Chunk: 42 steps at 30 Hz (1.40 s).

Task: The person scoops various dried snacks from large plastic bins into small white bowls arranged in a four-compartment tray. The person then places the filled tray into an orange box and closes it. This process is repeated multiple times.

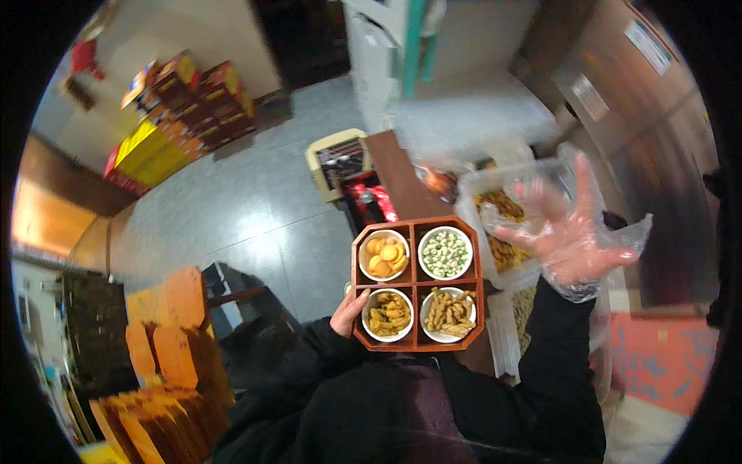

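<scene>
My left hand grips the left edge of a reddish-brown divided tray, its thumb on the rim. Each compartment holds a white cup: round yellow crackers at upper left, pale green coated balls at upper right, golden-brown snack pieces at lower left, and twisted brown snack sticks at lower right. To the right of the tray, my right hand is raised with spread fingers inside a loose clear plastic glove. It holds nothing and hangs over a clear plastic bin of brown fried snacks, partly hiding it.
A brown tabletop lies beyond the tray, beside a cream-rimmed basket and red packets. Stacked orange-brown trays stand at lower left. Cartons are piled by the far wall. Metal-looking doors rise at right.
</scene>
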Each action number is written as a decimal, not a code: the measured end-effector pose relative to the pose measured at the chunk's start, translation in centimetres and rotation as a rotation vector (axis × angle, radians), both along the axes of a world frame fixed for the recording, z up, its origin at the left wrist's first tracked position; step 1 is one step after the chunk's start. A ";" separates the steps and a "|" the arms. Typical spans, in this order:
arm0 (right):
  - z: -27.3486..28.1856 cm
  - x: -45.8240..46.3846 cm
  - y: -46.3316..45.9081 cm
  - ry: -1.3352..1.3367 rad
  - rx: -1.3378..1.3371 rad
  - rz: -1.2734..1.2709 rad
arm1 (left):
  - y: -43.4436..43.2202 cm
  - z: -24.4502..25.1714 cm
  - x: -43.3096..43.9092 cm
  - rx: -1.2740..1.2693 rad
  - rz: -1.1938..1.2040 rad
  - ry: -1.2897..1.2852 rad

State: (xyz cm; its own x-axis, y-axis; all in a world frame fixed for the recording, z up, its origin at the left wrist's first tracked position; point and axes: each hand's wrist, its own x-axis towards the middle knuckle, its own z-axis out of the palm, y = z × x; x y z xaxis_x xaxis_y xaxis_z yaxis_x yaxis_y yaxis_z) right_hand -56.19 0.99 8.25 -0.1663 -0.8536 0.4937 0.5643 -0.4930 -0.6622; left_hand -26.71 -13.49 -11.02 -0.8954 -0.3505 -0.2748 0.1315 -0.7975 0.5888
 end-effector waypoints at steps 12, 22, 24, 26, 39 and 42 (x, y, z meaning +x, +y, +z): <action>-7.9 0.7 -7.8 1.215 -0.212 0.023 | 9.4 0.0 -3.1 -0.242 0.633 -0.215; -3.0 -10.4 -13.9 -0.044 -0.036 1.037 | 11.9 4.8 -4.0 -0.215 0.961 -0.264; -4.9 -12.0 -17.4 -0.111 -0.077 1.001 | 12.9 5.0 -4.8 -0.206 1.051 -0.289; -6.7 -14.6 -21.3 -0.248 0.065 1.020 | 13.9 5.6 -5.7 -0.214 1.168 -0.365; -26.7 -3.6 -40.0 1.173 1.098 0.848 | 17.6 5.0 -16.3 -0.273 1.975 -0.368; -31.1 -0.3 -41.5 1.193 0.847 0.885 | 16.9 4.5 -17.4 -0.252 2.061 -0.360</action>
